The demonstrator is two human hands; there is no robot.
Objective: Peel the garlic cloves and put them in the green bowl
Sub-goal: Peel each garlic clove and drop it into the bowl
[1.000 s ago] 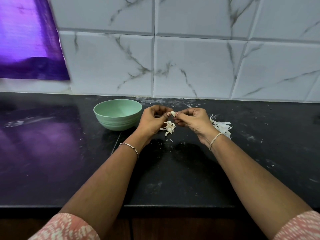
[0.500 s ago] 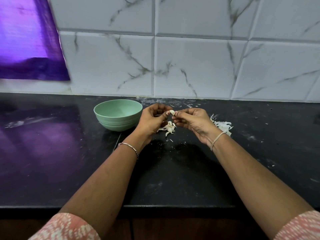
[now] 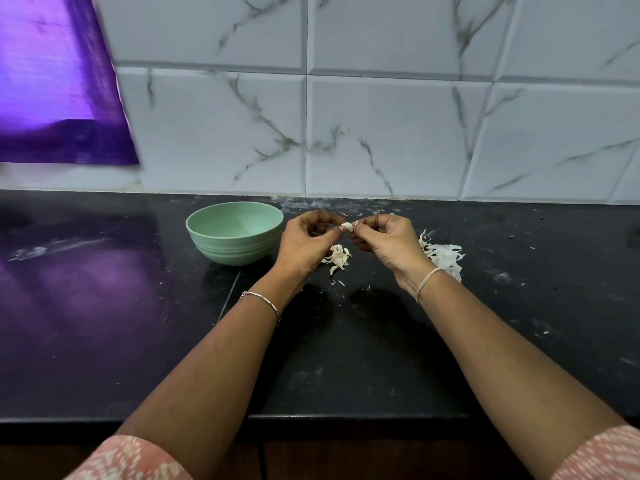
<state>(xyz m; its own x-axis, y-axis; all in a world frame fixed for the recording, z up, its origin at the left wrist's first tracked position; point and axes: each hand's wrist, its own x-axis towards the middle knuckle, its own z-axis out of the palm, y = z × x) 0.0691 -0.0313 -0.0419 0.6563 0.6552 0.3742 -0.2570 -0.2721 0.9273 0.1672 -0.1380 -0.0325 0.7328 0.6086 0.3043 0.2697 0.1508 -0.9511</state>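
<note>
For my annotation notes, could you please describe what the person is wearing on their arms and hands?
Both forearms are bare. The left wrist carries a thin silver link bracelet; the right wrist a pale beige thread band. Pink sleeves with a white speckled print show at the bottom. No rings are discernible on either hand.

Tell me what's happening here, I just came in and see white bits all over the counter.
A person is peeling garlic. Both hands, left hand and right hand, pinch one garlic clove between their fingertips above the black counter. A small heap of cloves lies below the hands, and a pile of papery skins sits to the right. The green bowl stands to the left; nothing shows inside it from here.
</note>
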